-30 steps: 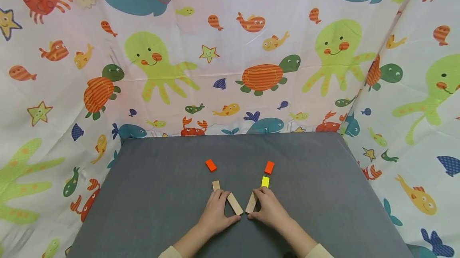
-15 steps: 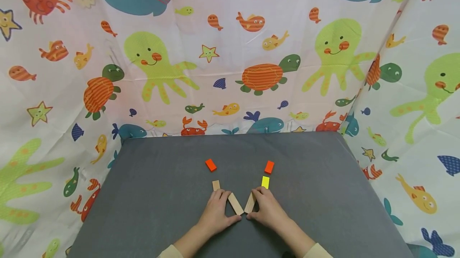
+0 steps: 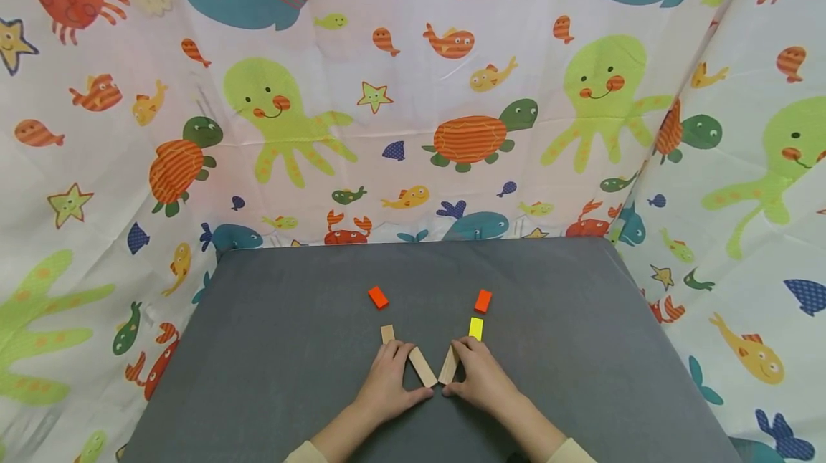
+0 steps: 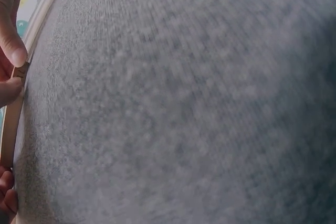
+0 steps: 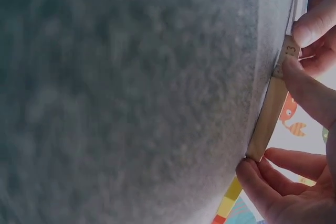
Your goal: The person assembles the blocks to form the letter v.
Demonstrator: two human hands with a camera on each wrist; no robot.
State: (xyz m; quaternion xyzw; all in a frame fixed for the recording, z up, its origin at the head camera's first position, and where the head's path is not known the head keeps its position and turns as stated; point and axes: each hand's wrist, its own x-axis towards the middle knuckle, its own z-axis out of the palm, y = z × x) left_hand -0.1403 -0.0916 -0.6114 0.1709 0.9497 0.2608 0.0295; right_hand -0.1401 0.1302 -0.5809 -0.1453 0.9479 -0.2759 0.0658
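My left hand grips a plain wooden block by its ends, thumb at the near end and fingers at the far end. My right hand holds another plain wooden block the same way. Both blocks slant inward to form a V, their near ends meeting or almost meeting. In the right wrist view, the right-hand block lies between thumb and fingertips, and dark printing shows on the end of the other block. The left wrist view catches only a narrow strip of a block.
Just beyond the left fingers lies a third wooden block, partly hidden. A yellow block sits beyond the right fingers. Farther back are two orange blocks, one on each side. A printed curtain borders the grey table.
My right hand has shifted its block slightly left, bringing its near end up against or very close to the left block. Left hand and the other blocks stay put.
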